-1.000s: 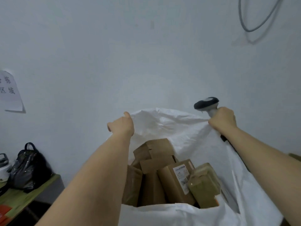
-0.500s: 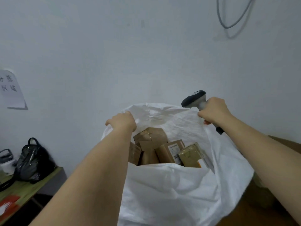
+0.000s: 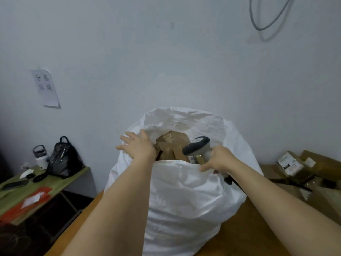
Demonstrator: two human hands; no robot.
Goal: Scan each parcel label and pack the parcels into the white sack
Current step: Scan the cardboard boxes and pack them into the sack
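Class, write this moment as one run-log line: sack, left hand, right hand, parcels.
sack: upright, mouth open | left hand: fingers spread at rim | right hand: grips scanner | parcels: inside sack

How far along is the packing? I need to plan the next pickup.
Done: brown parcels fill the white sack near its rim. In hand: right hand holds the scanner; left hand rests open on the sack's edge. Left: labelled parcels lie outside, at right.

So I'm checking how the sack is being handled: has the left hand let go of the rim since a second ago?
Yes. The left hand now lies open against the sack rim at its left edge, no longer gripping it.
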